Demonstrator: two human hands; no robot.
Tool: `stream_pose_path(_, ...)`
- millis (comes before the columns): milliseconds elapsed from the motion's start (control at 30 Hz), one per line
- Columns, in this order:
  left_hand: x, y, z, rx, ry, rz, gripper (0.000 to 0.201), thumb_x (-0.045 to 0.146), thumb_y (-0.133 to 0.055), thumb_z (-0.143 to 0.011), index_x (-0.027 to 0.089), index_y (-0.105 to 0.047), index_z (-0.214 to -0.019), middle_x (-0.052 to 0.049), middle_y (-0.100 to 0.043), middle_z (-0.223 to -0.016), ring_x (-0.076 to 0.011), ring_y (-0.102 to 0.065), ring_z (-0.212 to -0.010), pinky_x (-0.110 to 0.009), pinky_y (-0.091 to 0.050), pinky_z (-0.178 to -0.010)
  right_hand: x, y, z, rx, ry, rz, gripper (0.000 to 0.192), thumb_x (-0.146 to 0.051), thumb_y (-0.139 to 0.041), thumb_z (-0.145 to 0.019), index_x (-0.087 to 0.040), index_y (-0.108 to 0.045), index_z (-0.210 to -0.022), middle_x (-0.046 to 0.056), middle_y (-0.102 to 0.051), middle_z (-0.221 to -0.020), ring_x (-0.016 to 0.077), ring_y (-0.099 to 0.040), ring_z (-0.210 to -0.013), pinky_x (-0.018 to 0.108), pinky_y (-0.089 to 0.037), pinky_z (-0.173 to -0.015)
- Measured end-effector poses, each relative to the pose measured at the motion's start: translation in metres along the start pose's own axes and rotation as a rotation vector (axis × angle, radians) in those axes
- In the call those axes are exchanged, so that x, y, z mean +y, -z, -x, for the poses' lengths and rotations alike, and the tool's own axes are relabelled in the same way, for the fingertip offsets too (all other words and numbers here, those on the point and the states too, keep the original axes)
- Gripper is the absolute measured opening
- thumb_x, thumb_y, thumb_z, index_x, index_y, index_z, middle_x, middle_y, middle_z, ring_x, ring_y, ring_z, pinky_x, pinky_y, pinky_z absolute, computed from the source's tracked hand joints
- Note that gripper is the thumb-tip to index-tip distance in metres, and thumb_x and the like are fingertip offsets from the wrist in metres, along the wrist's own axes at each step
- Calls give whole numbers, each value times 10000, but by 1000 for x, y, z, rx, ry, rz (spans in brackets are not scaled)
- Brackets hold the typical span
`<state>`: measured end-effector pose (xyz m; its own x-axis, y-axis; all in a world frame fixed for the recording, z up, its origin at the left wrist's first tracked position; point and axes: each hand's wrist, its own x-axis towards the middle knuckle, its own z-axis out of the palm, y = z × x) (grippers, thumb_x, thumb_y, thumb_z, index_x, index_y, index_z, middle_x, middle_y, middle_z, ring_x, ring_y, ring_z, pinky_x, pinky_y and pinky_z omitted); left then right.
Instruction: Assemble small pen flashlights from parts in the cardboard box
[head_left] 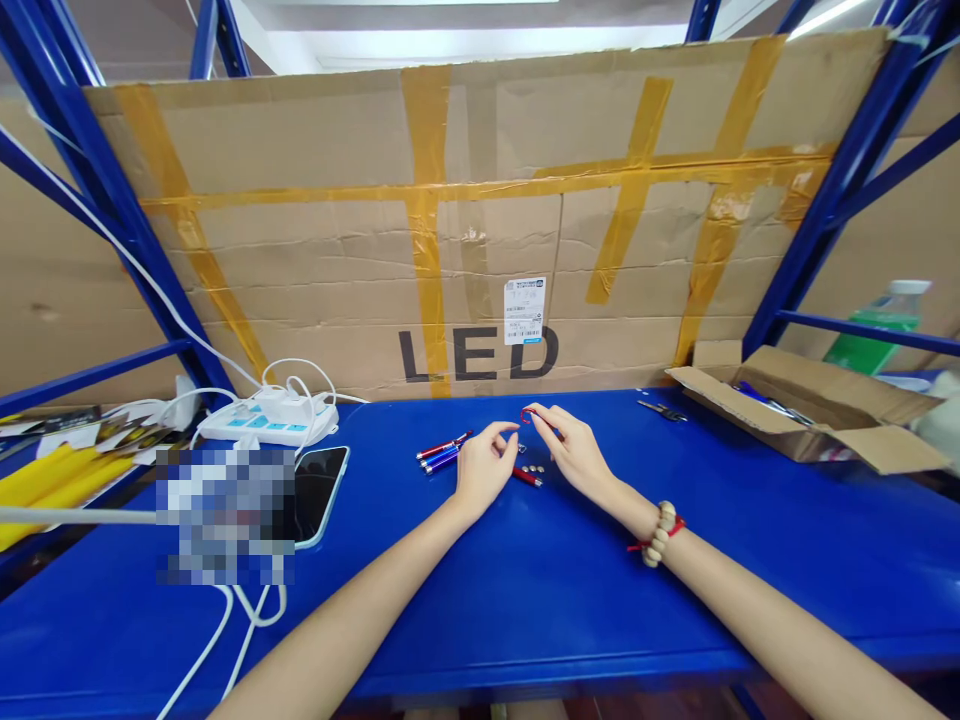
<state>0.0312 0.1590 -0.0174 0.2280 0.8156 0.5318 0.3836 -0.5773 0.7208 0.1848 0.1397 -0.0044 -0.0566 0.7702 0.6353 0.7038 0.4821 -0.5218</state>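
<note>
Both my hands meet over the middle of the blue table (525, 590). My right hand (574, 447) pinches a small red pen-like part (527, 413) at its fingertips. My left hand (484, 465) hovers just beside it with its fingers curled, and I cannot tell whether it touches the part. Under the hands lie a red pen light (527, 477) and a few small silver button cells (533, 467). To the left rest a red and a blue pen light (442, 452), side by side.
A white power strip (266, 420) with cables sits at the left, with a phone (319, 490) lying face up in front of it. Yellow items (52, 480) lie far left. An open cardboard box (810, 405) stands at the right. A taped cardboard sheet (480, 220) closes the back. Scissors (660, 409) lie near the box.
</note>
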Motion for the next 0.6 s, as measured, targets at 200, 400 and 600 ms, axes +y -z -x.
stream_pose_path(200, 8, 5, 3, -132, -264, -169, 171, 180, -512, -766, 199, -609, -905, -8, -569, -721, -156, -500, -769, -257, -416, -686, 21, 10, -2, -230, -113, 218, 339, -283, -334, -913, -197, -610, -1091, 47, -626, -1085, 182, -571, -998, 296, -429, -847)
stream_pose_path(400, 3, 15, 2, -387, -413, -371, 178, 212, -565, -729, 191, -569, -905, -49, -532, -956, -195, -468, -864, -331, -415, -786, 12, 22, -2, -395, -328, 505, 365, -230, -341, -888, -219, -593, -1152, 61, -628, -1098, 228, -582, -994, 319, -436, -759)
stream_pose_path(600, -2, 16, -2, -578, -345, -307, 127, 314, -475, -875, 191, -507, -863, -29, -548, -928, -172, -502, -882, -337, -377, -871, 12, 36, -2, -392, -81, 372, 206, -284, -564, -785, -243, -687, -946, 41, -617, -957, 135, -582, -768, 227, -396, -601)
